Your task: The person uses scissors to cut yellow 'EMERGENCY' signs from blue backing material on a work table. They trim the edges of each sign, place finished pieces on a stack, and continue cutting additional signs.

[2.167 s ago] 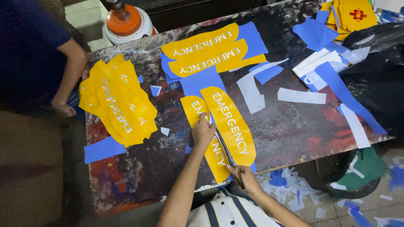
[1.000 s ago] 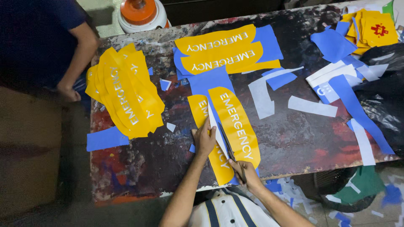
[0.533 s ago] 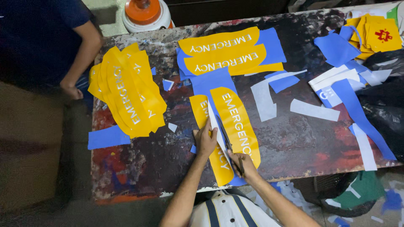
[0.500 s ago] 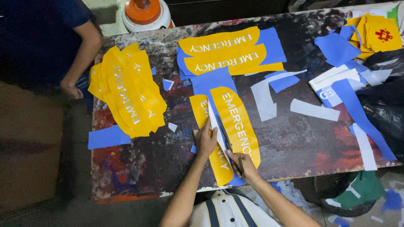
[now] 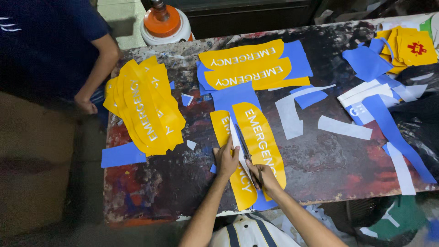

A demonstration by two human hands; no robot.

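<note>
the left hand (image 5: 226, 158) pressed flat on the thin, floppy yellow sheet (image 5: 256, 142); the right hand (image 5: 263, 176) gripped scissors (image 5: 244, 148) by their handles.

table (image 5: 347, 164): rough, paint-stained, dull | stickers (image 5: 263, 137): smooth yellow sheet, slight sheen | scissors (image 5: 244, 148): dark metal blades | scraps (image 5: 343, 127): matt white paper

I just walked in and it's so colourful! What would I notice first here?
Bright yellow curved stickers with white lettering lie heaped at the paint-stained table's left end. At the near edge, the right hand works dark scissors between two yellow stickers while the left hand presses one flat.
</note>
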